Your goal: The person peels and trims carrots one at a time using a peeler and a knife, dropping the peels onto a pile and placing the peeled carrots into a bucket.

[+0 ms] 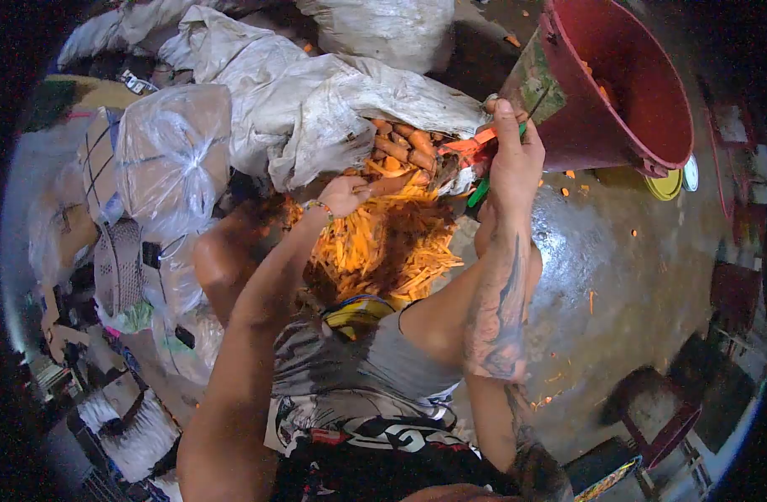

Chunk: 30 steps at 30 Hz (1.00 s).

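Note:
My left hand [343,197] is closed around one end of a carrot [392,185], which points to the right over a heap of orange peelings [350,247]. My right hand [517,155] is raised beside the bucket, its fingers closed on what looks like a peeler [475,142] with orange and green parts; its blade cannot be made out. Just beyond the carrot, several whole carrots [404,144] spill from the mouth of a white woven sack [316,105]. The peelings lie on the floor between my legs.
A large red bucket [559,125] stands at the upper right with orange pieces inside. Yellow lids [664,184] lie by its base. Scraps dot the wet concrete floor [601,276]. At left are a plastic-wrapped cardboard box [176,138] and bags. Another white sack [383,29] stands behind.

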### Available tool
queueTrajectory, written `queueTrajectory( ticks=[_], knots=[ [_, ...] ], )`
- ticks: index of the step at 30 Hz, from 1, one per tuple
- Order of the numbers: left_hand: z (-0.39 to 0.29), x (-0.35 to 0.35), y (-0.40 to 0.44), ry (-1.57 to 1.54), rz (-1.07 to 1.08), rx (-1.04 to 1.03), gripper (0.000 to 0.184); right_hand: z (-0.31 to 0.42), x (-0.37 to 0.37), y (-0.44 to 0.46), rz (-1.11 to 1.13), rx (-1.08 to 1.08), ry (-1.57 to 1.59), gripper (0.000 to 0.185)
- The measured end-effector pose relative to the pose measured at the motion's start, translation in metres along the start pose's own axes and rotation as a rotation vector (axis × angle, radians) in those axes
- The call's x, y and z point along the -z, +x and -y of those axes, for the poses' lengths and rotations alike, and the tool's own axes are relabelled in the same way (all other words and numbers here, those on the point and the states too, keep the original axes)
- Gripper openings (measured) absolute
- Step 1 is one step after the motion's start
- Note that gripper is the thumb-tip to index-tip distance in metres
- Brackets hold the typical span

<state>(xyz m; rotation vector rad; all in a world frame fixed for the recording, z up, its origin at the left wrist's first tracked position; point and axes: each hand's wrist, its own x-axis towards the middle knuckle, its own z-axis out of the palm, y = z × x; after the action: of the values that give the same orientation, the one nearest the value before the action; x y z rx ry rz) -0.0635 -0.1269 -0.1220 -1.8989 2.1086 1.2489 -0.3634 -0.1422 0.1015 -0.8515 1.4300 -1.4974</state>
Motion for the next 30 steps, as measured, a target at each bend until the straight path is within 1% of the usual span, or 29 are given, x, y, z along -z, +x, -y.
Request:
queueTrajectory(
  ticks=[1, 2, 5, 6, 8, 9, 10, 11, 13, 16, 18, 19, 20, 23, 26, 27, 29, 30],
  knots=[
    [0.006, 0.006, -0.011, 0.004, 0.052, -0.058, 0.043, 0.0, -0.003, -0.005, 0.006, 0.0, -0.046, 0.032],
    [0.012, 0.01, -0.024, -0.055, 0.157, -0.078, 0.041, 0.0, -0.005, -0.009, 0.011, 0.0, -0.094, 0.032],
    [-0.006, 0.015, -0.063, 0.193, 0.344, -0.131, 0.041, -0.006, -0.009, -0.018, 0.104, 0.027, -0.072, 0.032],
    [0.007, 0.002, -0.065, 0.19, 0.375, -0.186, 0.041, -0.007, -0.009, -0.02, 0.123, 0.016, -0.075, 0.033],
    [0.018, -0.02, -0.074, 0.182, 0.334, -0.206, 0.04, -0.007, -0.009, -0.02, 0.15, -0.012, -0.084, 0.035],
    [0.012, -0.023, -0.082, 0.178, 0.319, -0.217, 0.04, -0.006, -0.008, -0.021, 0.137, 0.037, -0.165, 0.036],
    [0.005, -0.023, -0.083, 0.188, 0.351, -0.197, 0.041, -0.005, -0.008, -0.018, 0.124, 0.094, -0.246, 0.036],
    [0.001, -0.019, -0.084, 0.132, 0.351, -0.168, 0.041, -0.004, -0.008, -0.015, 0.112, 0.151, -0.328, 0.037],
    [-0.008, -0.011, -0.082, 0.019, 0.35, -0.108, 0.042, -0.007, -0.006, -0.009, 0.132, 0.124, -0.374, 0.041],
    [-0.003, -0.001, -0.075, -0.019, 0.301, -0.046, 0.04, -0.009, -0.009, -0.009, 0.146, 0.138, -0.428, 0.043],
    [-0.001, 0.011, -0.08, -0.088, 0.285, -0.119, 0.04, -0.007, -0.013, -0.012, 0.169, 0.167, -0.475, 0.046],
    [-0.004, 0.018, -0.084, -0.122, 0.278, -0.157, 0.04, -0.005, -0.015, -0.015, 0.198, 0.136, -0.499, 0.047],
    [-0.008, 0.025, -0.086, -0.054, 0.274, -0.199, 0.037, -0.002, -0.016, -0.017, 0.224, 0.107, -0.523, 0.048],
    [0.001, 0.027, -0.086, -0.34, 0.414, -0.31, 0.035, 0.003, -0.017, -0.021, 0.27, 0.076, -0.649, 0.051],
    [0.005, 0.002, -0.079, -0.058, 0.426, -0.202, 0.044, 0.002, -0.016, -0.023, 0.274, 0.092, -0.737, 0.052],
    [-0.009, -0.001, -0.085, 0.005, 0.429, -0.209, 0.044, 0.001, -0.016, -0.023, 0.272, 0.101, -0.756, 0.052],
    [-0.032, -0.015, -0.094, 0.131, 0.436, -0.227, 0.045, 0.001, -0.015, -0.023, 0.242, 0.121, -0.691, 0.053],
    [-0.036, -0.022, -0.092, 0.04, 0.539, -0.181, 0.051, 0.0, -0.013, -0.023, 0.224, 0.129, -0.659, 0.053]
  ],
)
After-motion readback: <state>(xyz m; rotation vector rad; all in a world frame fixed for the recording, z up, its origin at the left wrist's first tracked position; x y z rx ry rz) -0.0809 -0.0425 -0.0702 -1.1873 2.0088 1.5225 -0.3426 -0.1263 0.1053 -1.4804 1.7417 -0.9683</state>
